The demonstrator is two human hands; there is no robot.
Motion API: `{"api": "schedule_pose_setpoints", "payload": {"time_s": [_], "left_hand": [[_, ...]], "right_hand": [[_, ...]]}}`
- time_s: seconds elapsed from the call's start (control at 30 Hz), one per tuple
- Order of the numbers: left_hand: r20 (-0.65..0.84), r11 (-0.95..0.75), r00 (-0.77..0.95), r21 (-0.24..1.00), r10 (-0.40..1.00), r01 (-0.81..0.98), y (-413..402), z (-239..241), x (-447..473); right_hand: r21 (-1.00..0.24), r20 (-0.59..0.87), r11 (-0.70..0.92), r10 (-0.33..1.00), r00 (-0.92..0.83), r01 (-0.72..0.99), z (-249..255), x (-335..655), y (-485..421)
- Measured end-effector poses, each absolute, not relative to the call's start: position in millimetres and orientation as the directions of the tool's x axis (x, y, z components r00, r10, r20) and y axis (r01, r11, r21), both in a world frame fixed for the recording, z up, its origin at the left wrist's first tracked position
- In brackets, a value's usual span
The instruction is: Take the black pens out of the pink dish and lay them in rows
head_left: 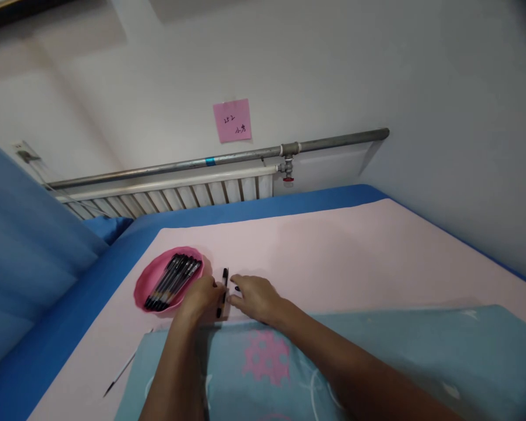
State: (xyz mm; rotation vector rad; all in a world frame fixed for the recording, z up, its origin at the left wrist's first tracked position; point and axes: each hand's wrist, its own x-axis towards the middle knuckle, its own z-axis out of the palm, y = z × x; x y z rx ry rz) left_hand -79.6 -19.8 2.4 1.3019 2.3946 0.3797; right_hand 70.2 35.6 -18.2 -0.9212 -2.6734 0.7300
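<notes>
A clear pen with black ends (225,275) lies upright in the view on the pink sheet. My left hand (205,294) is closed on it, fingertips pinching its middle. Just to the right is my right hand (258,297), its thumb and forefinger apart and pointing at the pen. A small dark tip (237,288) shows between those fingers; the rest of that thing is hidden under the hand. Left of my left hand, a pink scalloped bowl (141,283) holds a bundle of black-capped pens (174,282).
A thin white rod with a dark tip (121,371) lies at the lower left. Patterned teal cloth (377,345) covers the near side. Behind the blue edge (324,195) are a radiator (197,193), a pipe (342,140) and a wall. A blue curtain (21,245) hangs left.
</notes>
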Motion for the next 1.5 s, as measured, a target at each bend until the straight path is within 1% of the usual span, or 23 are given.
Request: {"api": "schedule_pose_setpoints", "payload": {"time_s": [0.1, 0.17, 0.23, 0.3, 0.33, 0.4, 0.47, 0.6, 0.73, 0.8, 0.9, 1.0, 1.07, 1.13, 1.2, 1.37, 1.5], "left_hand": [[-0.177, 0.525, -0.514, 0.506, 0.839, 0.684, -21, 7, -78], [-0.17, 0.505, -0.515, 0.594, 0.84, 0.627, -22, 12, -75], [-0.175, 0.475, -0.504, 0.676, 0.846, 0.563, -22, 16, -72], [-0.194, 0.437, -0.485, 0.773, 0.853, 0.461, -23, 18, -68], [-0.21, 0.416, -0.473, 0.822, 0.856, 0.388, -22, 18, -67], [-0.248, 0.386, -0.447, 0.888, 0.859, 0.25, -21, 15, -64], [-0.281, 0.387, -0.424, 0.903, 0.861, 0.187, -20, 10, -60], [-0.312, 0.414, -0.362, 0.875, 0.878, 0.249, -18, 0, -53], [-0.346, 0.439, -0.315, 0.845, 0.884, 0.305, -20, 3, -50], [-0.357, 0.446, -0.303, 0.837, 0.884, 0.317, -23, 8, -51], [-0.339, 0.438, -0.306, 0.823, 0.889, 0.361, -25, 15, -56], [-0.28, 0.455, -0.382, 0.721, 0.881, 0.522, -25, 18, -63], [-0.259, 0.488, -0.43, 0.636, 0.865, 0.598, -25, 18, -66], [-0.263, 0.517, -0.455, 0.575, 0.851, 0.635, -25, 18, -68], [-0.265, 0.537, -0.47, 0.507, 0.842, 0.675, -26, 19, -67], [-0.278, 0.551, -0.476, 0.379, 0.834, 0.743, -28, 19, -65], [-0.289, 0.536, -0.458, 0.329, 0.841, 0.777, -25, 15, -66]], "right_hand": [[-0.732, -0.028, 0.464, 0.711, -0.702, 0.499, -16, 76, 45], [-0.835, -0.12, 0.285, 0.74, -0.661, 0.471, -13, 80, 52], [-0.913, -0.231, 0.064, 0.735, -0.638, 0.403, -8, 83, 55], [-0.946, -0.3, -0.141, 0.719, -0.626, 0.292, -3, 86, 57], [-0.948, -0.316, -0.208, 0.72, -0.618, 0.242, -1, 87, 57], [-0.946, -0.323, -0.269, 0.736, -0.594, 0.181, 2, 89, 57], [-0.945, -0.325, -0.283, 0.754, -0.571, 0.164, 2, 90, 56], [-0.95, -0.311, -0.253, 0.764, -0.565, 0.182, -2, 89, 56], [-0.952, -0.3, -0.199, 0.765, -0.569, 0.235, -9, 88, 57], [-0.959, -0.253, -0.123, 0.775, -0.579, 0.254, -12, 88, 58], [-0.952, -0.123, 0.068, 0.809, -0.575, 0.299, -16, 88, 59], [-0.88, -0.025, 0.236, 0.844, -0.536, 0.412, -19, 85, 59], [-0.85, -0.017, 0.26, 0.856, -0.517, 0.458, -21, 83, 59], [-0.851, -0.029, 0.251, 0.855, -0.519, 0.461, -23, 80, 59], [-0.842, -0.017, 0.281, 0.84, -0.542, 0.461, -24, 80, 59], [-0.722, 0.097, 0.499, 0.759, -0.644, 0.479, -29, 83, 59], [-0.564, 0.177, 0.665, 0.676, -0.715, 0.489, -31, 78, 53]]}}
